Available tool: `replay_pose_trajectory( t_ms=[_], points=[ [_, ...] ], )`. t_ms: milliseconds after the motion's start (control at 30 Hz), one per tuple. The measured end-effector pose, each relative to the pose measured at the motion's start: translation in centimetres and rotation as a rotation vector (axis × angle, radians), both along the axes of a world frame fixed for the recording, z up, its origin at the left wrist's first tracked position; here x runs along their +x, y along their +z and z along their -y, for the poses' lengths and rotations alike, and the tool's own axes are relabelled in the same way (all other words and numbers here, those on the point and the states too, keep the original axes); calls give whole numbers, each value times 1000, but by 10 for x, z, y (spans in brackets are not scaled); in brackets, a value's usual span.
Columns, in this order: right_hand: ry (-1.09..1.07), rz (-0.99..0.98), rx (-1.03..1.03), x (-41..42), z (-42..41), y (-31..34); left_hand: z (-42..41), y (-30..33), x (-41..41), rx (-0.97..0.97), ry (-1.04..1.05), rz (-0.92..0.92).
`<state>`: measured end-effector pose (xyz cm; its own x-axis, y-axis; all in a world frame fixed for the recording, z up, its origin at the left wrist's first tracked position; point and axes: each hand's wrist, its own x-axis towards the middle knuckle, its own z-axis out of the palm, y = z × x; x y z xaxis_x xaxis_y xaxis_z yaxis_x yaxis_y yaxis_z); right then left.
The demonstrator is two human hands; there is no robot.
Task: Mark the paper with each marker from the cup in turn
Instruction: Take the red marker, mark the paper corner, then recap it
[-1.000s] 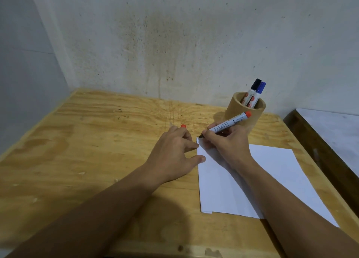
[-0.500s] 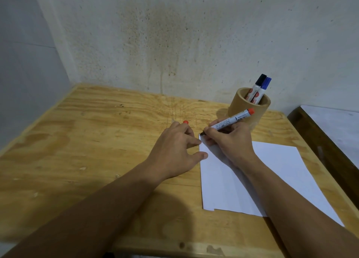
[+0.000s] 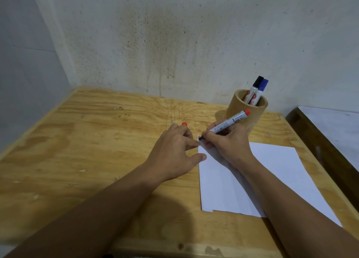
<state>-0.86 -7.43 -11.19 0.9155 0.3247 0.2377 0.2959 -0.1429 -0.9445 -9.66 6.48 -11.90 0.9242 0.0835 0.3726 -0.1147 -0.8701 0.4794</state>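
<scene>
A white sheet of paper (image 3: 272,176) lies on the right half of the plywood table (image 3: 87,150). My right hand (image 3: 229,143) grips an uncapped red marker (image 3: 231,122), its tip touching the paper's far left corner. My left hand (image 3: 174,152) rests on the table by the paper's left edge, its fingers curled around the marker's red cap (image 3: 184,124); the thumb touches the paper. Behind my right hand stands a round wooden cup (image 3: 246,110) holding a black-capped marker (image 3: 254,91) and a blue-capped marker (image 3: 261,91).
A stained concrete wall rises just behind the table. At the right, a dark wooden bench or frame (image 3: 330,150) stands beside the table with a narrow gap between. The table's left side is bare wood.
Both hands stay almost where they were; the view has shifted slightly. The marker tip stays at the paper's far left corner.
</scene>
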Motion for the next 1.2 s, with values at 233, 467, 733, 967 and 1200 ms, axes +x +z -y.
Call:
replay_pose_trajectory(
  t_ms=[233, 467, 733, 967, 1200],
  points=[
    [-49, -38, 169, 2, 4, 0, -6, 4, 10, -315, 149, 227],
    [6, -88, 318, 3, 4, -1, -19, 0, 27, -504, 236, 100],
    [114, -173, 425, -3, 5, 7, -28, 12, 18, -1133, 87, 36],
    [122, -130, 358, -2, 4, 5, -25, 11, 18, -1091, 52, 4],
    [218, -155, 360, -5, 4, 8, -24, 15, 15, -1102, 31, 4]
  ],
)
